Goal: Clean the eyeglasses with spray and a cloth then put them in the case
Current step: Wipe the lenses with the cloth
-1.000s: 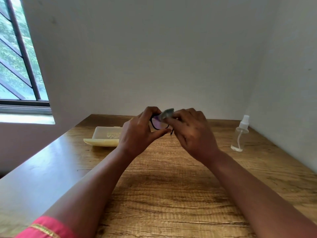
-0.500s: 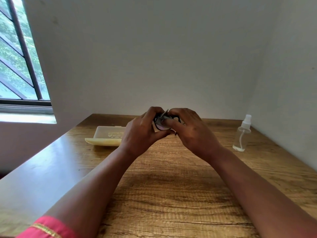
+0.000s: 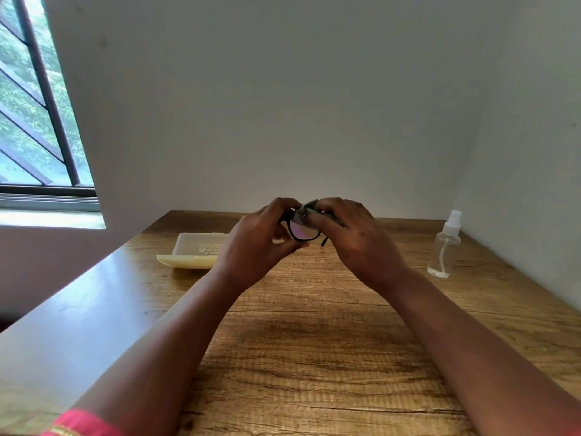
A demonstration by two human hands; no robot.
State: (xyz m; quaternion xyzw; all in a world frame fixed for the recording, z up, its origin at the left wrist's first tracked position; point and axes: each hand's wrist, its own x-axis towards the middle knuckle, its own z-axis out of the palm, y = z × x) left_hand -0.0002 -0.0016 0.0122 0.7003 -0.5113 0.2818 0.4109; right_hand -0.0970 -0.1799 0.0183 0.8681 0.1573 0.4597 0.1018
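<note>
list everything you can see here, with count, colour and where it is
eyeglasses: one, black frame, held above the middle of the table between both hands
cloth: one, grey, pinched against the upper part of the glasses
case: one, pale yellow with a translucent lid, lying open on the table, left of the hands
spray bottle: one, clear with a white nozzle, upright at the right of the table near the wall
table: one, brown wood grain, fills the lower view
window: one, dark bars, greenery outside, upper left
walls: white, behind and to the right
sleeve: one, pink with a gold trim, bottom left
left hand: gripping the glasses
right hand: holding the cloth on the glasses
</note>
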